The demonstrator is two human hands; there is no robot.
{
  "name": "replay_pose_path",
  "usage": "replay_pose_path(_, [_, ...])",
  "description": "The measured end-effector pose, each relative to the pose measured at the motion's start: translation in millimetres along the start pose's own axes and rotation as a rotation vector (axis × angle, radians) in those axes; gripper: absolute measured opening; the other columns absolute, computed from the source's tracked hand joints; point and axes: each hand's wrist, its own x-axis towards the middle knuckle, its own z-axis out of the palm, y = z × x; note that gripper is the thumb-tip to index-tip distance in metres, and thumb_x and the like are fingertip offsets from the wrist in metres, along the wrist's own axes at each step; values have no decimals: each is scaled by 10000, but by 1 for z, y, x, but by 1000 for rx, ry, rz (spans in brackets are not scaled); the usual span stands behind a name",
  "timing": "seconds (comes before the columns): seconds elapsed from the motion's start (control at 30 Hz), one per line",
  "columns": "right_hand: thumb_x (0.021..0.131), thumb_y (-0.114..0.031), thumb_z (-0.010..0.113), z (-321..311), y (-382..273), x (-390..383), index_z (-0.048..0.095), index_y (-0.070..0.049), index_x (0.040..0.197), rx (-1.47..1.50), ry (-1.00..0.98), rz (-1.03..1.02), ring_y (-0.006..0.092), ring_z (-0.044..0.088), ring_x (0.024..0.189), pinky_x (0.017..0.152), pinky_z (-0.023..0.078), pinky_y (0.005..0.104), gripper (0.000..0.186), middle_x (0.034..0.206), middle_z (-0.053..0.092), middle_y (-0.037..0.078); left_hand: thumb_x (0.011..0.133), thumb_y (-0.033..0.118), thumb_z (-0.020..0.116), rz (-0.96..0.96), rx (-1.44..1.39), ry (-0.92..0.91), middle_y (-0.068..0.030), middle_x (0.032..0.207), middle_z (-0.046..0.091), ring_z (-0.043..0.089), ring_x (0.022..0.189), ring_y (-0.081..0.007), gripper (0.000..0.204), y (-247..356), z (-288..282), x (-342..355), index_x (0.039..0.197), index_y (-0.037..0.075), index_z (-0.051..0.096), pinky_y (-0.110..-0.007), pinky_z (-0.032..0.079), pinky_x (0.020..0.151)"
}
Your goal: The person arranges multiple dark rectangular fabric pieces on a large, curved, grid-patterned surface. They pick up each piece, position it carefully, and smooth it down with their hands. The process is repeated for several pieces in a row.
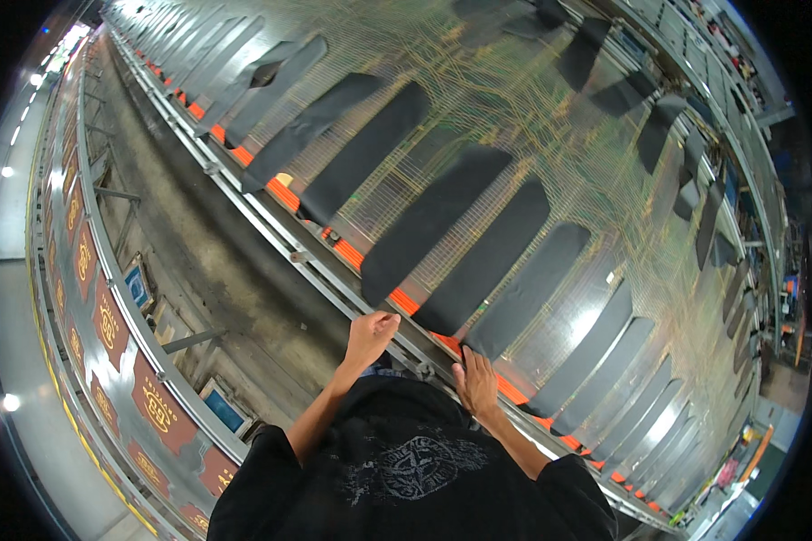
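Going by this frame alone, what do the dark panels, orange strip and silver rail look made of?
Dark panels: thin matte sheet, possibly synthetic leather or coated fabric; smooth dark faces, soft creases on some.
Orange strip: perhaps plastic or tape; flat, bright colour, but too small to be sure.
Silver rail: likely bare metal; grey sheen, long slim run.

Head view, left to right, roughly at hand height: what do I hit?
Brown piece with yellow print → aisle floor → left hand → right hand → grey strip lying on the right-hand table.
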Motion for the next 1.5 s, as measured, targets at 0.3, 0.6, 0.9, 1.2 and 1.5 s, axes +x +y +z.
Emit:
replay_pose_path(0.3, [1001, -604, 485, 7, -62, 34, 723, 27, 913, -348, -484, -117, 473, 701, 864, 766, 547, 556, 680, 862, 715, 269, 966, 295, 699, -51, -189, 12, -30, 632, 643, 602, 564, -69, 338, -16, -81, 6, 897, -32, 741, -263, 488, 482])
replay_pose_path(0.6, [990, -537, 510, 52, -294, 172, 745, 16, 835, -260, -309, -181, 476, 691, 863, 801, 536, 562, 620, 858, 718, 258, 983, 252, 668, 143, -66, -11, -84, 585, 571, 498, 533, -109, 343, -42, -254, 57, 839, -58, 692, -337, 407, 507])
replay_pose_path(0.9, [967, -489, 561, 110, -369, 203, 739, 0, 849, -54, -173, -106, 447, 698, 827, 749, 537, 551, 535, 838, 712, 248, 1002, 263, 665, -16, -149, 62, 3, 660, 620, 532, 613, -51, 348, -105, -386, 93, 853, -49, 706, -248, 407, 550])
replay_pose_path(1.2, [921, -572, 635, 128, -321, 242, 717, -59, 832, 202, 193, 270, 370, 720, 801, 709, 542, 503, 527, 824, 740, 157, 1000, 249, 657, 113, -18, -49, -11, 683, 625, 540, 603, -74, 318, -67, -383, 159, 891, -45, 713, -258, 442, 581])
replay_pose_path(1.5, [870, -405, 760, 110, -194, 211, 568, 6, 1058, 538, 535, 961, 297, 735, 723, 562, 552, 434, 491, 765, 688, 147, 976, 250, 680, 151, 159, -154, -52, 701, 675, 568, 615, -88, 312, -34, -385, 225, 894, -49, 713, -282, 456, 594])
